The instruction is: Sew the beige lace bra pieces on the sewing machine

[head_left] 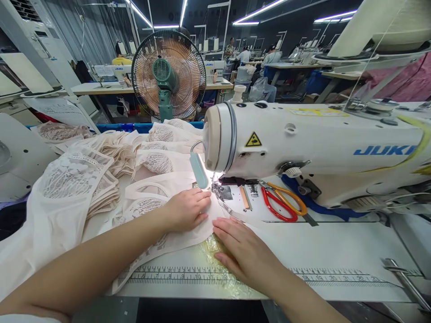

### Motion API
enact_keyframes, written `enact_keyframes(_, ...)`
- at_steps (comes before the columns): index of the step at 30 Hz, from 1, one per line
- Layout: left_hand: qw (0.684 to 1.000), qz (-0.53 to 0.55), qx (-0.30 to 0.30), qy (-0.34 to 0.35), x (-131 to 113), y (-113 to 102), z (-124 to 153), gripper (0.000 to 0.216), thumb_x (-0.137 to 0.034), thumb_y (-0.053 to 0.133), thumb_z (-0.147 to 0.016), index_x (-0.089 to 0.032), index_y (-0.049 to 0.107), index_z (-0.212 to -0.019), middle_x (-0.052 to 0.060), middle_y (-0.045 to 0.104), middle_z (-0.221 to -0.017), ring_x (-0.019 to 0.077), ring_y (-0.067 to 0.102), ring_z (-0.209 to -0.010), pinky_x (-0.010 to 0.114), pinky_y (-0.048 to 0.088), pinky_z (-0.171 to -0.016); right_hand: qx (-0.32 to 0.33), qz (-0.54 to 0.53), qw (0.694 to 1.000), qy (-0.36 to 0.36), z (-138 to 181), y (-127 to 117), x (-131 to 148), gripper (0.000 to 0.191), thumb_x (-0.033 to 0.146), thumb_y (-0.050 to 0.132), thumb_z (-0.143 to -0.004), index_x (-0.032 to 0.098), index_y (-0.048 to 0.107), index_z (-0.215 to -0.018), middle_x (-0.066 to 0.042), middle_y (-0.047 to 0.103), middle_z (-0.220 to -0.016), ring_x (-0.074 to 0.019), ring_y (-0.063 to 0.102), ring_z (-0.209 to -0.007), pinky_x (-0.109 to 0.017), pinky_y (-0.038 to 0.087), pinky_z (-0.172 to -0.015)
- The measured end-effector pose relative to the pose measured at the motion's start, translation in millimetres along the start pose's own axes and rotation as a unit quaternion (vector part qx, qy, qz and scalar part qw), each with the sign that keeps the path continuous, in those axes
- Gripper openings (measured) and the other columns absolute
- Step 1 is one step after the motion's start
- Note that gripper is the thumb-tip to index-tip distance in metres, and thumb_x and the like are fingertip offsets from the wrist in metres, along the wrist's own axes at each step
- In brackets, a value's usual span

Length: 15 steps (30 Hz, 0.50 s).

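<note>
My left hand (186, 208) lies flat with fingers together on a pale cream lace garment piece (158, 224), just left of the presser foot (218, 190) of a white Juki sewing machine (303, 143). Palm down and fingers stretched out, my right hand (240, 249) presses the fabric's near edge in front of the needle. Neither hand grips anything; both rest on the cloth.
Red and orange scissors (281, 202) lie on the machine bed right of the needle. Stacks of lace pieces (111, 157) fill the table's left. A ruler strip (208, 276) runs along the front edge. A fan (168, 74) stands behind; other people work at far tables.
</note>
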<state>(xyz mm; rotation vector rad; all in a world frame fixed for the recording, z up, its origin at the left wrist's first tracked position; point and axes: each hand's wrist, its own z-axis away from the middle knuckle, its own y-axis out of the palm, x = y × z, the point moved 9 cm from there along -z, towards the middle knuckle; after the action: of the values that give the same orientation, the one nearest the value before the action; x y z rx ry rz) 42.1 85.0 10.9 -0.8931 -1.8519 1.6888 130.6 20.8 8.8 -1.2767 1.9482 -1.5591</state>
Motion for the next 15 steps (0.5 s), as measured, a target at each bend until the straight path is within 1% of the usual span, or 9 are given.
enact_keyframes(5,1.000,-0.011,0.015,-0.007,2.7,-1.2,-5.3,0.039,-0.035,0.050,-0.087,-0.013,0.055,-0.118,0.011,0.055,-0.130,0.0258,0.054,-0.109,0.039,0.044,-0.091,0.000,-0.002,1.000,-0.006,-0.2,-0.4,1.1,0.032,0.027,0.051,-0.088,0.011,0.058,-0.115,-0.016,0.061,-0.122,-0.0269,0.056,-0.115,-0.050,0.044,-0.101)
enact_keyframes(8,0.999,-0.022,0.023,-0.019,3.7,-1.2,-8.4,0.040,-0.036,0.049,-0.087,-0.013,0.055,-0.120,0.012,0.055,-0.130,0.0265,0.054,-0.107,0.038,0.045,-0.086,-0.004,0.007,1.000,-0.005,-0.1,0.7,0.0,0.033,0.027,0.050,-0.088,0.012,0.057,-0.117,-0.015,0.060,-0.124,-0.0268,0.055,-0.116,-0.050,0.045,-0.101)
enact_keyframes(12,0.998,-0.031,0.031,-0.038,6.3,1.7,-10.7,0.042,-0.036,0.047,-0.089,-0.012,0.052,-0.124,0.013,0.053,-0.132,0.0277,0.052,-0.111,0.039,0.044,-0.087,-0.012,0.026,1.000,0.001,-1.1,1.5,-2.0,0.037,0.026,0.052,-0.088,0.009,0.056,-0.120,-0.017,0.058,-0.128,-0.0278,0.052,-0.121,-0.049,0.046,-0.100)
enact_keyframes(15,0.998,-0.033,0.025,-0.045,6.8,3.2,-10.5,0.041,-0.035,0.046,-0.090,-0.013,0.051,-0.124,0.013,0.053,-0.131,0.0280,0.051,-0.114,0.039,0.044,-0.088,-0.014,0.031,0.999,0.005,-1.7,1.5,-3.1,0.037,0.026,0.053,-0.088,0.008,0.056,-0.120,-0.017,0.057,-0.128,-0.0279,0.051,-0.122,-0.048,0.045,-0.102)
